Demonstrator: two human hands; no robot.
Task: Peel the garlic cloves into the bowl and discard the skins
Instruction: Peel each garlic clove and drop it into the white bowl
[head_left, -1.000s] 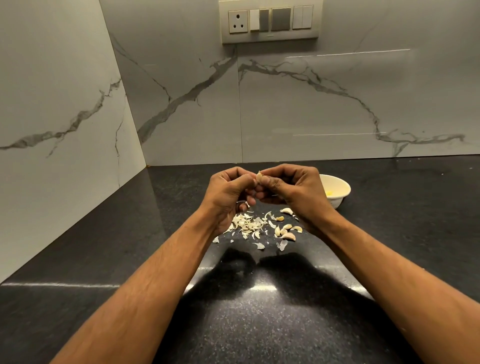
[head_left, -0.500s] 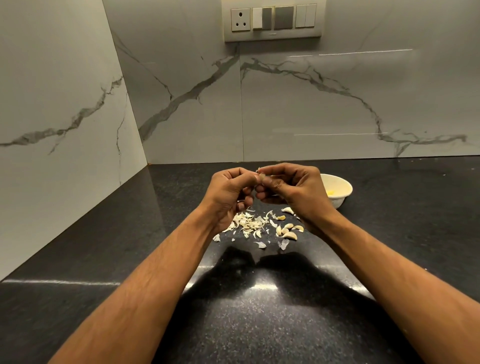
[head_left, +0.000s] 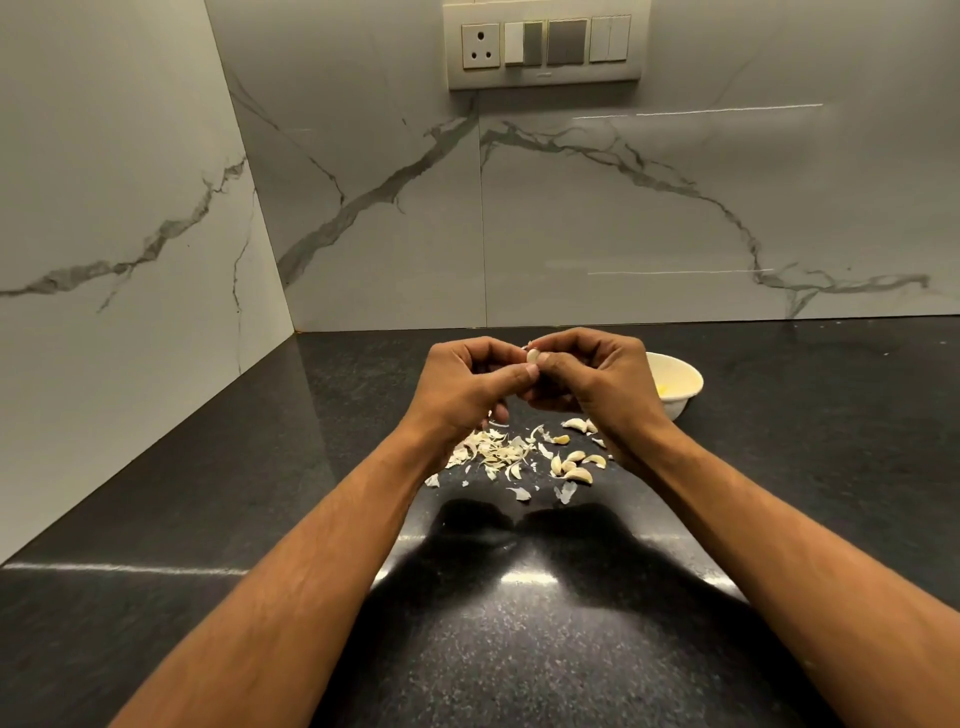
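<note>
A pale garlic clove (head_left: 533, 356) is pinched between the fingertips of both hands, held above the black counter. My left hand (head_left: 470, 387) has its fingers curled, thumb pressing at the clove. My right hand (head_left: 592, 374) curls round the clove from the right. Below them lie a heap of papery skins (head_left: 493, 452) and several loose cloves (head_left: 574, 465). A white bowl (head_left: 680, 374) with something yellow inside stands behind my right hand, partly hidden by it.
The black speckled counter (head_left: 260, 467) runs to marble walls at the left and back. A switch and socket panel (head_left: 543, 44) sits high on the back wall. Stray skin flakes (head_left: 519, 492) lie nearest me.
The hands have stayed together over the pile; the clove shows more plainly between the fingertips now. The view has shifted slightly.
</note>
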